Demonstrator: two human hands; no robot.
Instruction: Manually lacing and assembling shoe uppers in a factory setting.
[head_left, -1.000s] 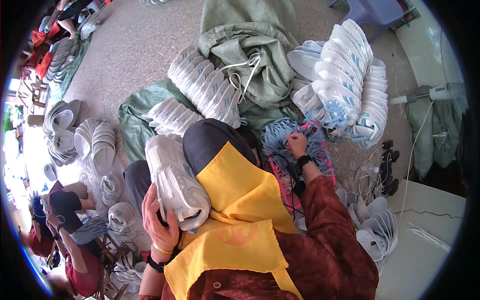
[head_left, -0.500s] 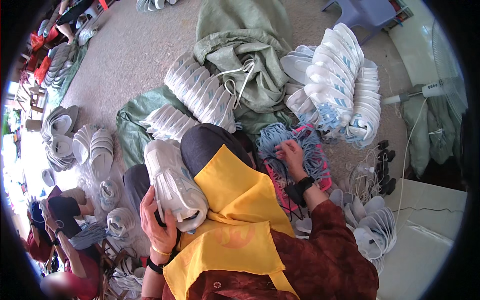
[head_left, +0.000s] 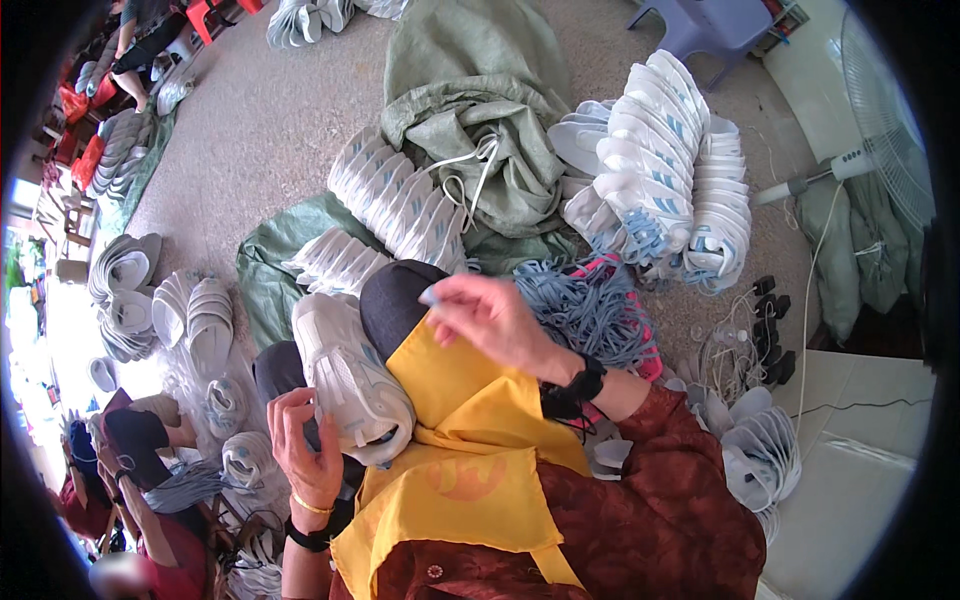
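Note:
A white shoe upper (head_left: 352, 375) with mesh and grey-blue panels lies across my lap, its ankle opening toward me. My left hand (head_left: 305, 440) is at its left edge, fingers curled and thumb against its side. My right hand (head_left: 495, 322) is raised above my right knee, thumb and fingertips pinched together. A small light-blue bit shows at those fingertips; I cannot make out what it is. To the right, a heap of blue shoelaces (head_left: 585, 305) fills a pink basket (head_left: 650, 360). A yellow apron (head_left: 460, 400) covers my lap.
Nested rows of white shoe uppers (head_left: 400, 200) lie ahead, with another stack (head_left: 655, 150) at right. Between them slumps a green sack (head_left: 480, 110). A fan (head_left: 880, 130) and purple stool (head_left: 700, 35) stand right. At left sits another person (head_left: 150, 520), near more uppers (head_left: 205, 320).
My right hand has left the blue laces and moved left and up, over my knee. My left hand has shifted slightly left along the shoe upper's edge.

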